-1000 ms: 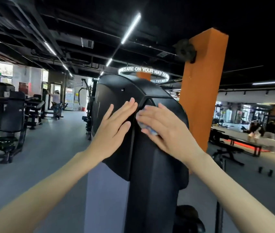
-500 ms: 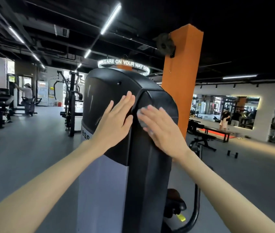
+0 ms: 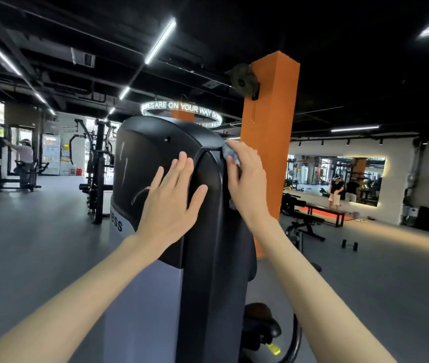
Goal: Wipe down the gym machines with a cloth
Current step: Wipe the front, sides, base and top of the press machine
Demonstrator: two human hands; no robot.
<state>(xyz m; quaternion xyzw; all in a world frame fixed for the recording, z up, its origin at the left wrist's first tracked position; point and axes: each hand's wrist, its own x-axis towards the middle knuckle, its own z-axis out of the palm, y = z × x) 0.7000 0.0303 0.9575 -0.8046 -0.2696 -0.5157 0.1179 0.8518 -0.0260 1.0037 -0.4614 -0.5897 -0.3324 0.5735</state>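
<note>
A tall gym machine with a black rounded shroud (image 3: 140, 158) and a grey lower panel stands right in front of me. My left hand (image 3: 171, 203) lies flat on the shroud's left face, fingers spread, holding nothing. My right hand (image 3: 247, 179) presses a small light blue cloth (image 3: 230, 154) against the shroud's upper right edge near the top corner. Most of the cloth is hidden under my fingers.
An orange pillar (image 3: 271, 142) rises just behind the machine on the right. Benches (image 3: 310, 221) and a dumbbell (image 3: 349, 244) lie on the floor to the right. A cable rack (image 3: 98, 169) and a person on a machine (image 3: 24, 158) are at the left.
My right hand has slid the cloth up and to the right, from the shroud's front ridge to its upper right edge. My left hand stays flat on the shroud. The view has shifted right.
</note>
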